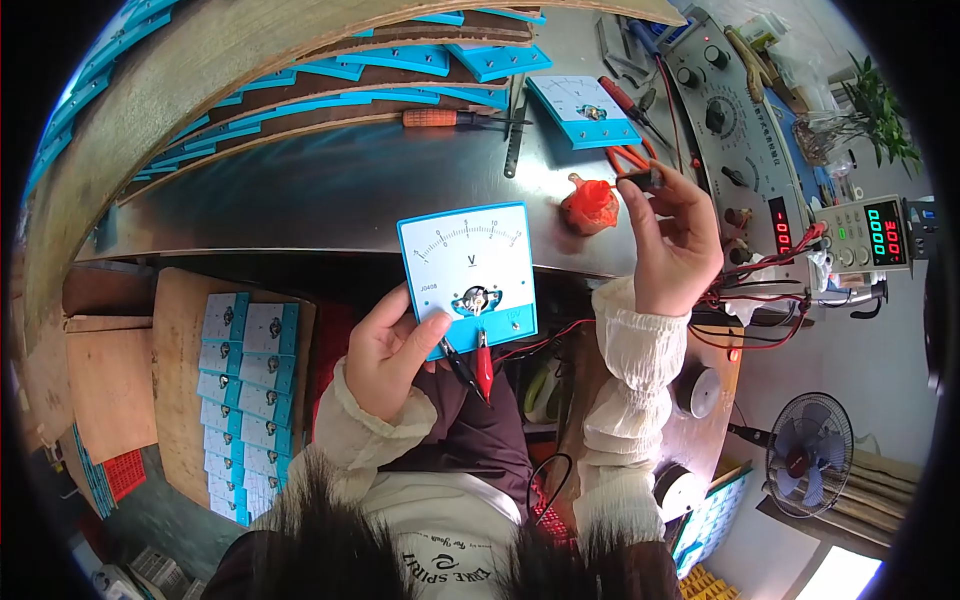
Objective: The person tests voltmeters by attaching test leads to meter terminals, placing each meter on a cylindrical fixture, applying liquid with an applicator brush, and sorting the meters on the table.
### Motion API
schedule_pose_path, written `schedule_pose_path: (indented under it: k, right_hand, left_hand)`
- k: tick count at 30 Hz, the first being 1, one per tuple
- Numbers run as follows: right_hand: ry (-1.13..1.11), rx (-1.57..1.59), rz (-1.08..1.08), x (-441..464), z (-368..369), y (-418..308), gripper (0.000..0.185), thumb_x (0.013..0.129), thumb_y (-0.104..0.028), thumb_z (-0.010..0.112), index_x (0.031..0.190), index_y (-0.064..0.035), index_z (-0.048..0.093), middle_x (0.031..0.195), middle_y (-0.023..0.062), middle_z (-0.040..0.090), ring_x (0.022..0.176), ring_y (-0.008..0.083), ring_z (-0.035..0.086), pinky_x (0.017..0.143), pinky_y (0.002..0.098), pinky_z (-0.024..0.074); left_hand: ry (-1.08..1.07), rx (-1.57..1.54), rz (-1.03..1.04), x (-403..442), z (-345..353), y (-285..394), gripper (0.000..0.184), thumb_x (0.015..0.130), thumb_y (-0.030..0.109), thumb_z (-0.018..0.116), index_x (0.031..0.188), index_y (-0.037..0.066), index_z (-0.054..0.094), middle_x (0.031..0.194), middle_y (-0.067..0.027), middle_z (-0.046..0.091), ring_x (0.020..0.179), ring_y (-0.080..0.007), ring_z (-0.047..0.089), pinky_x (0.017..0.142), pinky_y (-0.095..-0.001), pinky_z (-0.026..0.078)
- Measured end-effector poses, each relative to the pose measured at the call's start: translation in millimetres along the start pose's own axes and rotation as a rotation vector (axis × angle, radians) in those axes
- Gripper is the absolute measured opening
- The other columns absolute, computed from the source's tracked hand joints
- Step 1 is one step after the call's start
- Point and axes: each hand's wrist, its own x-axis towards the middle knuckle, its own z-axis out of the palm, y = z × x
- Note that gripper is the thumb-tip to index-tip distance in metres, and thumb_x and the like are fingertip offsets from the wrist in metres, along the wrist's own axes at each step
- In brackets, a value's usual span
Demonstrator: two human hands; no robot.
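My left hand (390, 355) is closed on the lower left edge of a blue and white voltmeter (470, 262), its dial marked V turned up towards me. A black alligator clip (460, 368) and a red alligator clip (484, 372) are attached at the meter's lower edge. My right hand (675, 240) pinches a small black piece (641, 180), whose kind I cannot make out. Right beside those fingertips stands a small red-smeared pot (590, 206) on the metal bench. Behind the pot lies another voltmeter (583, 112).
Stacked boards (330, 130) carry more meters at upper left. An orange-handled screwdriver (440, 118) lies on the metal bench (340, 190). A test instrument (735, 130) and a lit power supply (865, 235) stand right, with cables; a fan (810, 455) is lower right.
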Motion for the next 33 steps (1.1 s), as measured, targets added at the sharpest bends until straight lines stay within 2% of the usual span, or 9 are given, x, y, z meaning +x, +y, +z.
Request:
schedule_pose_path:
  k: [2, 4, 7, 10, 21, 33]
  right_hand:
    - [-0.005, 0.102, 0.063, -6.0, -0.4, -3.6, 0.031, 0.077, -0.004, 0.076, 0.105, -0.0006, 0.064, 0.086, 0.0011, 0.065, 0.072, 0.0048, 0.058, 0.061, 0.0161, 0.0430]
    - [0.007, 0.178, 0.096, -13.7, -0.1, -3.9, 0.030, 0.078, -0.006, 0.076, 0.105, -0.0002, 0.063, 0.085, 0.0007, 0.065, 0.069, 0.0048, 0.056, 0.059, 0.0154, 0.0413]
    - [-0.087, 0.568, 0.362, -27.3, -3.9, -18.8, 0.032, 0.076, -0.002, 0.076, 0.104, 0.0011, 0.062, 0.080, 0.0015, 0.064, 0.071, 0.0056, 0.059, 0.066, 0.0173, 0.0461]
    - [-0.139, 0.644, 0.460, -34.2, -1.4, -21.7, 0.034, 0.076, -0.001, 0.076, 0.106, 0.0014, 0.060, 0.079, 0.0014, 0.064, 0.071, 0.0057, 0.059, 0.067, 0.0172, 0.0463]
    - [-0.171, 0.685, 0.456, -42.7, 12.1, -20.6, 0.032, 0.077, 0.001, 0.075, 0.105, 0.0026, 0.059, 0.084, 0.0042, 0.066, 0.077, 0.0084, 0.062, 0.073, 0.0209, 0.0494]
    - [-0.082, 0.677, 0.433, -38.7, 11.1, -21.5, 0.032, 0.077, 0.001, 0.075, 0.105, 0.0011, 0.060, 0.082, 0.0018, 0.064, 0.075, 0.0067, 0.061, 0.069, 0.0181, 0.0467]
  left_hand:
    - [0.012, -0.007, -0.012, -1.5, -1.2, -0.2, 0.045, 0.092, 0.016, 0.059, 0.129, -0.004, 0.046, 0.097, -0.0071, 0.065, 0.076, -0.0058, 0.058, 0.055, -0.0180, 0.044]
    - [-0.002, -0.033, -0.025, -1.5, -2.8, -0.6, 0.043, 0.092, 0.016, 0.059, 0.129, -0.004, 0.047, 0.096, -0.0064, 0.065, 0.076, -0.0054, 0.058, 0.054, -0.0181, 0.043]
    - [-0.018, -0.069, -0.024, -1.5, -3.2, -1.1, 0.042, 0.093, 0.017, 0.059, 0.128, -0.004, 0.047, 0.096, -0.0058, 0.065, 0.076, -0.0051, 0.057, 0.055, -0.0180, 0.042]
    - [-0.029, -0.057, -0.040, -2.0, -2.8, 0.2, 0.042, 0.093, 0.017, 0.059, 0.128, -0.003, 0.048, 0.095, -0.0053, 0.065, 0.076, -0.0049, 0.057, 0.055, -0.0180, 0.042]
    - [-0.028, -0.044, -0.057, -5.3, 0.0, 2.5, 0.044, 0.092, 0.018, 0.061, 0.129, -0.002, 0.047, 0.094, -0.0044, 0.065, 0.075, -0.0045, 0.056, 0.055, -0.0181, 0.042]
    - [-0.025, -0.041, -0.062, -5.4, -2.2, 0.4, 0.046, 0.092, 0.017, 0.061, 0.131, -0.002, 0.046, 0.095, -0.0046, 0.065, 0.074, -0.0045, 0.056, 0.056, -0.0188, 0.042]
